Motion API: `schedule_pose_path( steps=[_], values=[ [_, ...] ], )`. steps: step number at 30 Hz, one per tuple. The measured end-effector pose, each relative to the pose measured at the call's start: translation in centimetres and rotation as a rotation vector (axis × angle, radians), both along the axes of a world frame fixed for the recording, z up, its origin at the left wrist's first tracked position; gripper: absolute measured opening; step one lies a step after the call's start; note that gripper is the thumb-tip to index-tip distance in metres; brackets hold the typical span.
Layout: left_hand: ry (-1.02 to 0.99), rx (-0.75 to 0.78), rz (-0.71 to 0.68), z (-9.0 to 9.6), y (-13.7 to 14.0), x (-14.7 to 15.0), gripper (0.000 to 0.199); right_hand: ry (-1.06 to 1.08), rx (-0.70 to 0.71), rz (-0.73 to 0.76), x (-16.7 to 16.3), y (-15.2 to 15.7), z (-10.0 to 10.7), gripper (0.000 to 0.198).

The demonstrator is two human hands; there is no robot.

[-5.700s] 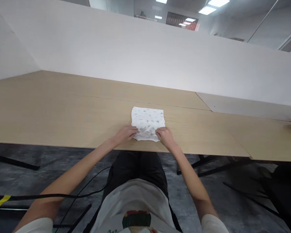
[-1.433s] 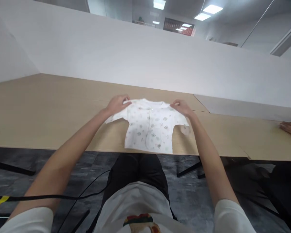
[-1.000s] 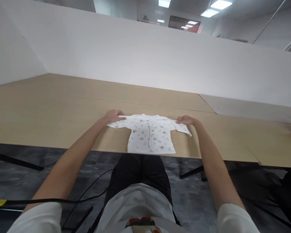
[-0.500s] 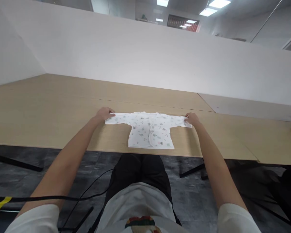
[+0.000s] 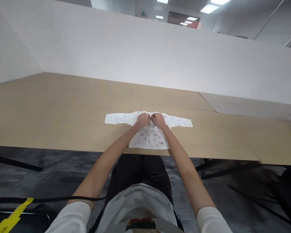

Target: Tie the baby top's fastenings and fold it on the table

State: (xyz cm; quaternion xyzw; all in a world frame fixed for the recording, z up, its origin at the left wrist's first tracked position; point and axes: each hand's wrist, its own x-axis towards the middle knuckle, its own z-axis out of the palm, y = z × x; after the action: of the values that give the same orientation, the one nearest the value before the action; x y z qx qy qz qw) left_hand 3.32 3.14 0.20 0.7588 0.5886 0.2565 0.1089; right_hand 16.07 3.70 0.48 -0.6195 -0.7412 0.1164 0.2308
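A small white baby shirt (image 5: 140, 139) with a scattered print lies flat, sleeves spread to both sides and its front edges overlapping in the middle. My left hand (image 5: 143, 119) is closed on its chest, left of the front opening just below the neckline. Close beside it, my right hand (image 5: 158, 119) is closed too, pinching at the upper front edge. The fingertips of both hands nearly meet and partly hide the fabric between them. The shirt's hem rests near the table's front edge.
The light wood table (image 5: 63, 110) has seams between its panels. A white partition (image 5: 126, 55) rises behind it. A black cable (image 5: 50, 199) with a yellow tag (image 5: 16, 215) crosses at lower left. Black table legs (image 5: 230, 171) stand below on the grey floor.
Both hands have let go of the sleeve ends and moved inward to the upper middle of the shirt. The shirt has stayed in place, lying flat.
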Motion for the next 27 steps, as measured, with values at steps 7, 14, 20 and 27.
schedule_pose_path(
  steps=[7,14,20,27],
  values=[
    [-0.044,0.058,0.0,-1.9,0.3,0.0,0.022,0.095,0.081,0.062,1.0,0.2,-1.9,0.019],
    [-0.065,0.061,-0.043,-2.2,0.4,0.0,0.021,0.194,0.07,0.066,1.1,0.1,-1.9,0.007],
    [-0.052,0.082,-0.05,-1.7,-0.3,0.3,0.022,0.202,0.107,0.005,0.7,-0.3,-1.6,0.01],
    [-0.111,0.103,-0.093,-1.9,-0.3,0.4,0.023,0.49,-0.065,-0.11,0.7,0.1,-1.7,0.012]
  ],
)
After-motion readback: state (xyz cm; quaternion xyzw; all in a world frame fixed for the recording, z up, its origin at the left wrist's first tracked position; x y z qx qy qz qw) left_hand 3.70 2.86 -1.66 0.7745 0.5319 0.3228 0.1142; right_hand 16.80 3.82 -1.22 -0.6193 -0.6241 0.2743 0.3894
